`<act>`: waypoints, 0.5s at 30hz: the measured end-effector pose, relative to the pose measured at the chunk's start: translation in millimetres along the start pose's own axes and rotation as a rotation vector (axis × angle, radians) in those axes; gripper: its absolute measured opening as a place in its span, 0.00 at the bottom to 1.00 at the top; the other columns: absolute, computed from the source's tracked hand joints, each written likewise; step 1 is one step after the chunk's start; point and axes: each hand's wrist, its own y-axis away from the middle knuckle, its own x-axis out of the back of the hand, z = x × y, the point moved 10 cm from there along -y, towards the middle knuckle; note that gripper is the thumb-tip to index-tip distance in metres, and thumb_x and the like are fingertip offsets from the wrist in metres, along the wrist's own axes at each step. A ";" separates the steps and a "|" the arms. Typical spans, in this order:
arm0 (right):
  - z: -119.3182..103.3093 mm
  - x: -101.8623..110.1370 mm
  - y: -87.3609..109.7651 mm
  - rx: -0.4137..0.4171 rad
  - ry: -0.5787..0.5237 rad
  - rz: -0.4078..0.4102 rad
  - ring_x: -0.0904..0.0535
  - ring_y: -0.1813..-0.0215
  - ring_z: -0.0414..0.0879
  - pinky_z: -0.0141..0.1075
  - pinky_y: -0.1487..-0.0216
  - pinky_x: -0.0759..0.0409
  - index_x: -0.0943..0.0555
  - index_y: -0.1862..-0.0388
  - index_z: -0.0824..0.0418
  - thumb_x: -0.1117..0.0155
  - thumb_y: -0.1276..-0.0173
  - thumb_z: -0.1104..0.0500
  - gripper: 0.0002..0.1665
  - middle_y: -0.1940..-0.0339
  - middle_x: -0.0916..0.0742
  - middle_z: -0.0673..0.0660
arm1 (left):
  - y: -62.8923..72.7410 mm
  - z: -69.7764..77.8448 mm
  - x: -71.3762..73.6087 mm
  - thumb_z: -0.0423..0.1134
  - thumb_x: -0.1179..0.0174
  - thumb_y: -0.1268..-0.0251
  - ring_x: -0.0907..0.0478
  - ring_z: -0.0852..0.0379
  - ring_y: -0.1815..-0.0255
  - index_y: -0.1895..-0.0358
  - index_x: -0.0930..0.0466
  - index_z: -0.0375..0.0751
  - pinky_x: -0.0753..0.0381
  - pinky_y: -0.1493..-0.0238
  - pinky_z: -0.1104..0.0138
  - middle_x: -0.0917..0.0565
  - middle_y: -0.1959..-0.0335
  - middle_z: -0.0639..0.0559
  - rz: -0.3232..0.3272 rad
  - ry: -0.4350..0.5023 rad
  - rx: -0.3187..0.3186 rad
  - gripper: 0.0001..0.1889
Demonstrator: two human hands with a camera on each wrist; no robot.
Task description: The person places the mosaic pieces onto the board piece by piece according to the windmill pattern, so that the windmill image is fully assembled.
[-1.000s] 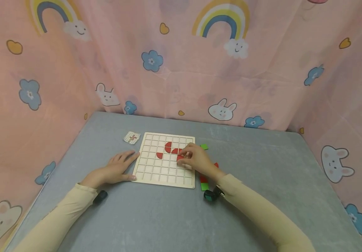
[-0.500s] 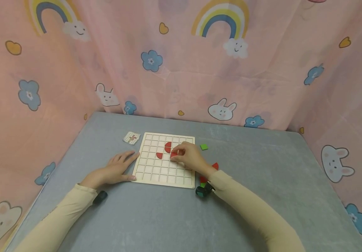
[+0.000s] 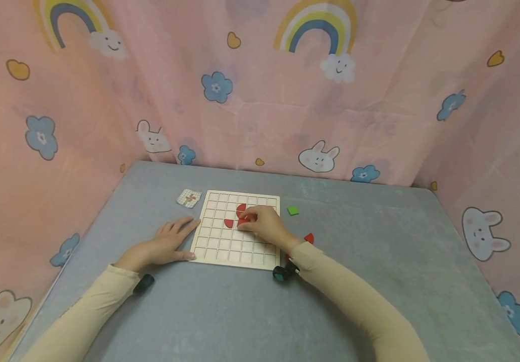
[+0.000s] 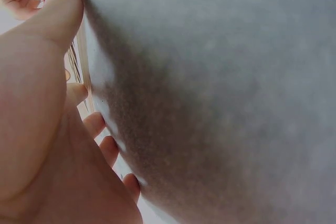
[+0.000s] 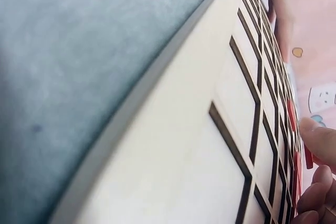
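"That pink curtain [image 3: 260, 65] closed in the back and both sides, all rainbows and rabbits."

"And the grey table [image 3: 400, 241] stood in front of it, with two cream sleeves [image 3: 83, 306] stretching over it from the near side."

"Where was the board [image 3: 223, 246]?"

"Flat on the table between the hands, pale wood cut into a grid of squares."

"What about the left hand [image 3: 165, 244]?"

"Its fingers lay loosely spread, with the thumb and forefinger just touching the board's left edge."

"And the right hand [image 3: 266, 223]?"

"That one was bent over the board, thumb and fingertips drawn close together, pinching a red piece [image 5: 308, 160]. I couldn't tell whether the piece touched the wood."

"I noticed a small card [image 3: 189, 198] too."

"It lay on the table near the board's far left corner, a grid and a little figure printed on it."

"More red?"

"A rounded red shape [image 3: 240, 207] sat on the grid by the right fingers, a red quarter [image 3: 229, 223] to its left, and a red wedge [image 3: 309, 238] lay on the table, right of the board."

"Beyond that wedge was a green tile [image 3: 293, 210]."
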 end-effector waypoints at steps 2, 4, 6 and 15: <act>-1.2 -1.5 -1.1 0.004 0.014 0.004 0.32 0.70 0.42 0.32 0.66 0.36 0.11 0.57 0.53 0.23 0.43 0.51 0.15 0.76 0.20 0.50 | 0.2 0.2 0.2 0.60 0.39 0.37 0.51 0.30 0.23 0.20 0.53 0.45 0.49 0.29 0.33 0.51 0.20 0.37 0.001 -0.002 0.000 0.49; -2.0 -2.7 -1.7 0.005 0.025 0.008 0.32 0.71 0.42 0.31 0.67 0.36 0.11 0.58 0.54 0.23 0.43 0.51 0.15 0.77 0.20 0.49 | 0.2 -0.4 -0.1 0.60 0.39 0.37 0.50 0.30 0.23 0.20 0.53 0.45 0.49 0.29 0.33 0.51 0.20 0.37 0.002 -0.004 0.001 0.49; -3.0 -3.5 -2.2 0.009 0.025 0.013 0.32 0.73 0.42 0.30 0.69 0.36 0.11 0.58 0.54 0.22 0.43 0.52 0.15 0.79 0.21 0.50 | 0.1 -1.4 -0.5 0.60 0.39 0.37 0.50 0.30 0.23 0.20 0.53 0.45 0.49 0.29 0.33 0.51 0.20 0.37 0.003 -0.006 0.002 0.49; -5.2 -5.4 -3.5 0.012 0.043 0.012 0.32 0.75 0.40 0.29 0.71 0.37 0.11 0.58 0.55 0.23 0.42 0.52 0.14 0.81 0.22 0.49 | 0.2 -0.2 0.1 0.60 0.38 0.37 0.50 0.29 0.24 0.20 0.52 0.44 0.49 0.29 0.33 0.50 0.21 0.36 0.013 0.007 -0.007 0.49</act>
